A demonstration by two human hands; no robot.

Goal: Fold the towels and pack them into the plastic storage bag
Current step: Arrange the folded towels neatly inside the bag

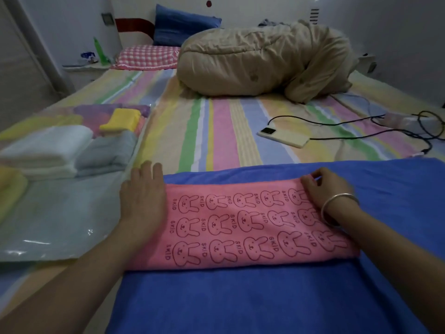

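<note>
Pink towel (pixel 240 225) with rabbit print, folded into a long strip, lies across the blue towel (pixel 240 297) spread flat on the bed (pixel 216 131). Left hand (pixel 144 201) lies palm down on the strip's left end, its fingers (pixel 149 169) straight and close together, tips reaching past the towel onto the sheet beside the bag edge. Right hand (pixel 322 189) sits on the strip's far right corner, its fingers (pixel 310 182) curled, thumb and forefinger pinching the far edge of the pink cloth. Silver bracelet (pixel 337 201) on the right wrist.

Plastic storage bag (pixel 60 225) lies flat on the bed to the left, just beside the left hand. It holds a folded white towel (pixel 48 148), a grey towel (pixel 106 150) touching it, and a small yellow towel (pixel 122 119) on top further back. Phone (pixel 284 138) on a cable lies on the sheet beyond the blue towel. Beige duvet (pixel 252 61) is bundled at the head end.
</note>
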